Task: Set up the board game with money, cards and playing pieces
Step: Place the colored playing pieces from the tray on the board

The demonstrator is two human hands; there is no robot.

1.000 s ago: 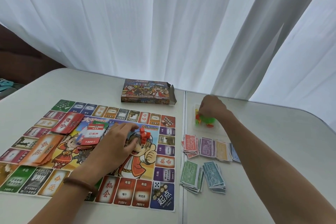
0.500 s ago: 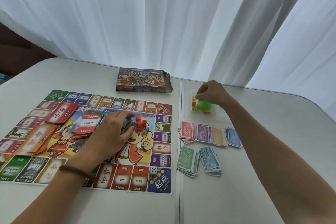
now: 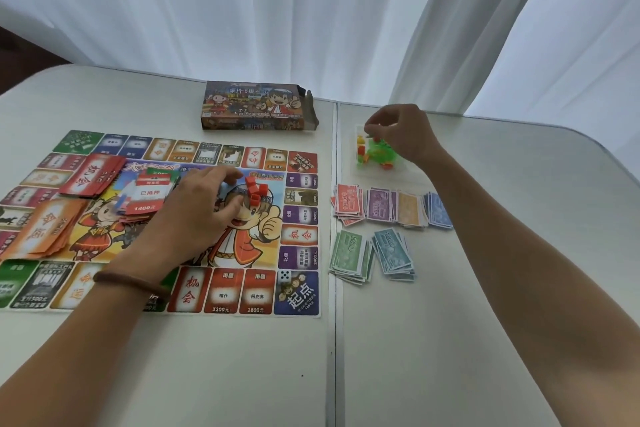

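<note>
Six stacks of coloured paper money [image 3: 381, 208] are lying just right of the seam in the white bench [image 3: 207, 374], with their long sides pointing away from the person. Beyond them, the right hand [image 3: 401, 135] is pinching a small piece [image 3: 375, 138] over a clear bag of plastic pieces [image 3: 375, 158]. The left hand [image 3: 194, 211] is resting curled on the colourful paper game board [image 3: 298, 291], beside red plastic blocks [image 3: 256, 189]; whether it is holding anything I cannot tell. Bare bench is lying open on the near side, and white curtains [image 3: 311, 10] are hanging behind.

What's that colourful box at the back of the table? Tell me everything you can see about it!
The game box looks like thin cardboard, printed with cartoon children and Chinese lettering. It lies flat on the white table, just beyond the far edge of the board, long side facing the camera. Its right end flap stands open. Only the table touches it; the left hand and right hand are away from it.
</note>
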